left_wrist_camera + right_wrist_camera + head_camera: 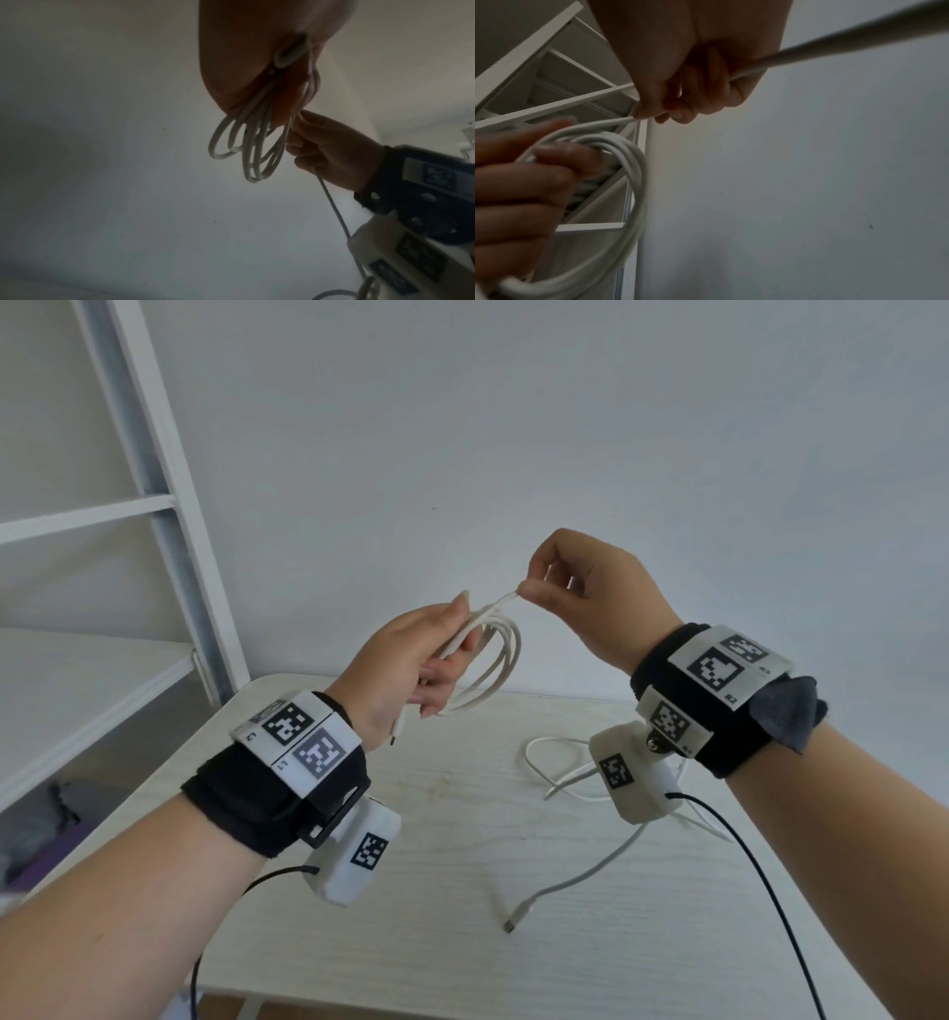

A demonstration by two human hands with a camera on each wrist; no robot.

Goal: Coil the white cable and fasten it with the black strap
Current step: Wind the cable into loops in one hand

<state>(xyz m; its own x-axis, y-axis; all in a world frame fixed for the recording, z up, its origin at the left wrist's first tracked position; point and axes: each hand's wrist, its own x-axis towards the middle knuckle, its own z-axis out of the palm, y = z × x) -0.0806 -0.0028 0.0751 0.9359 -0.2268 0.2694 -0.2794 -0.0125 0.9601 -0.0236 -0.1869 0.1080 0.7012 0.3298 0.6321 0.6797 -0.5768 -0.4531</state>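
Note:
My left hand (411,660) is raised above the table and grips a bundle of several loops of the white cable (500,660). The loops hang below its fingers (254,146) and curve round them in the right wrist view (634,182). One plug end (399,727) sticks out under the palm. My right hand (580,593) pinches the cable just right of the loops, thumb against forefinger (644,113). From that hand the cable drops to the table, where its loose part (580,875) lies with the other plug (510,926). No black strap shows in any view.
The pale wooden table (411,891) fills the lower middle, against a white wall. A white shelf frame (154,505) stands to the left. Black leads (744,865) run from the wrist cameras across the table's front.

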